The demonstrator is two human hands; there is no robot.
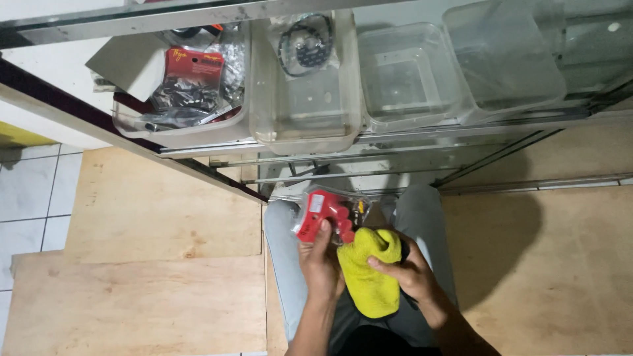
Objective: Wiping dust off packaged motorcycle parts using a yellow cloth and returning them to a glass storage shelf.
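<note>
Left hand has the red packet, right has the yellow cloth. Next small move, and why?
Probably draw the yellow cloth up across the red packet. The right hand presses the cloth just below the packet in the left hand; they nearly touch.

Single head-worn camera, looking steeply down.
It faces the wearer's lap at close range, with a glass shelf [395,135] farther ahead at top.

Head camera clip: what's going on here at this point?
A person sits on a plywood floor facing a glass shelf. The left hand holds a small red packet in clear plastic, and the right hand presses a yellow cloth against it. On the shelf stand clear plastic tubs: one full of packets, one holding a black ring-shaped part, two empty.
</note>
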